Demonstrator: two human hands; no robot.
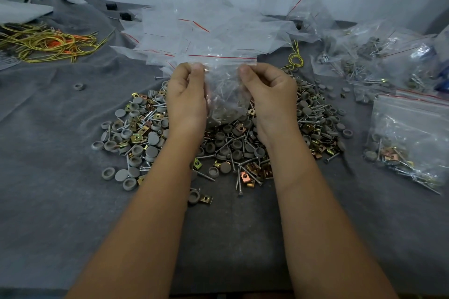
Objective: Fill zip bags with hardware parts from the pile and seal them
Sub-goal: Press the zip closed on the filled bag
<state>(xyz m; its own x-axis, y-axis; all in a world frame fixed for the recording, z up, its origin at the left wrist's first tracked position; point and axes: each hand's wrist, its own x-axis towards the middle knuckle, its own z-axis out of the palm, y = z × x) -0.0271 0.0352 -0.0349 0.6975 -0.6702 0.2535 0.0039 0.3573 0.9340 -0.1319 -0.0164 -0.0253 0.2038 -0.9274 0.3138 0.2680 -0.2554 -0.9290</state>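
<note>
Above the hardware pile (150, 138), our left hand (187, 94) and right hand (269, 94) pinch a part-filled zip bag (224, 94) below its red seal; fingers curled.

My forearms hid part of the heap of grey caps, screws and brass clips (145, 133); the clear filled zip bag (413, 143) was cropped rightward.

left hand (187, 94): bare, no glove, ring or watch seen | right hand (271, 94): bare, likewise unadorned | nails: short, cut close where shown | forearms: uncovered up to the frame's lower edge, no sleeve or cuff visible | upper arms: out of view, sleeves possibly short, cannot be told
</note>
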